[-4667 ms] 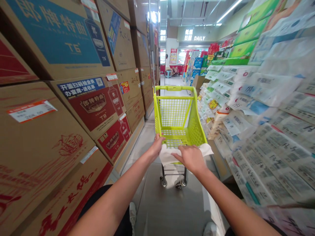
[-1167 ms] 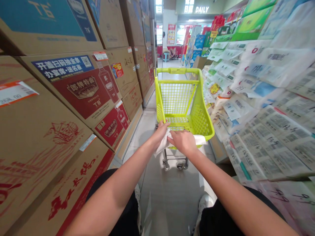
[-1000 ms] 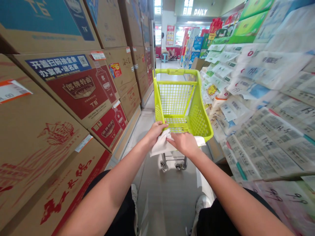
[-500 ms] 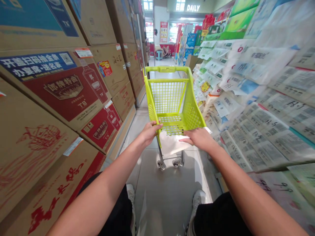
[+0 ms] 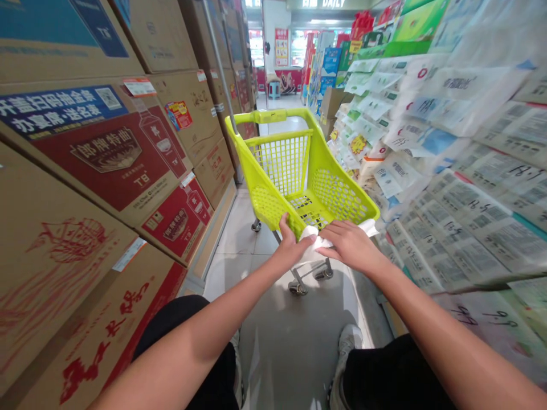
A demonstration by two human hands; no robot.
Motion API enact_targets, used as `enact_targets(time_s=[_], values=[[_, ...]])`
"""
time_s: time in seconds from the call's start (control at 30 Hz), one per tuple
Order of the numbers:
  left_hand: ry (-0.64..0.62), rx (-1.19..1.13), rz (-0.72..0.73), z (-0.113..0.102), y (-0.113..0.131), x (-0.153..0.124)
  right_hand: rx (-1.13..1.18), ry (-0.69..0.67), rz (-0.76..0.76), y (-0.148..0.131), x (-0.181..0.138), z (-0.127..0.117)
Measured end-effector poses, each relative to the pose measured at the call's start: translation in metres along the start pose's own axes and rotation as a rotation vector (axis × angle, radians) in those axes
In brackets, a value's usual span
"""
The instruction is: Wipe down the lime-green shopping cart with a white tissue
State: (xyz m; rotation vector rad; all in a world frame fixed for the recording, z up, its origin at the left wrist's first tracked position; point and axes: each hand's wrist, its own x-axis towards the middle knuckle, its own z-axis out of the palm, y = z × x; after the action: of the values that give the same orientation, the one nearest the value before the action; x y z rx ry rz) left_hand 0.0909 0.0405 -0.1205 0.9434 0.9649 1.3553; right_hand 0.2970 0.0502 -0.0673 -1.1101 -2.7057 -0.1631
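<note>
A lime-green shopping cart (image 5: 273, 199) with latticed sides stands in front of me, turned at an angle, its basket bare inside. My left hand (image 5: 291, 242) grips the cart's near left corner, its thumb against a crumpled white wipe (image 5: 308, 232); its fingertips are partly hidden behind the rim. Closed over the same wipe, my right hand (image 5: 352, 245) presses it along the near rim, and a white end sticks out beyond the knuckles on the right. Whether the wipe is paper or cloth I cannot tell.
Cardboard cartons (image 5: 111, 154) are stacked high along the left. Packs of tissue (image 5: 427, 136) with handwritten prices form a wall on the right, close to the cart. Tiled floor (image 5: 277, 336) runs up the aisle toward a blue stool (image 5: 274, 89).
The cart has swung round, its far end moving left and its near rim right. My left hand has shifted right, close to my right hand, and the hanging wipe is now bunched between them.
</note>
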Motion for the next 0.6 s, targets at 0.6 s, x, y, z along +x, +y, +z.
enact_targets(time_s=[0.6], values=[[0.085, 0.364, 0.409, -0.002, 0.057, 0.011, 0.064, 0.088, 0.422, -0.057, 0.02, -0.031]])
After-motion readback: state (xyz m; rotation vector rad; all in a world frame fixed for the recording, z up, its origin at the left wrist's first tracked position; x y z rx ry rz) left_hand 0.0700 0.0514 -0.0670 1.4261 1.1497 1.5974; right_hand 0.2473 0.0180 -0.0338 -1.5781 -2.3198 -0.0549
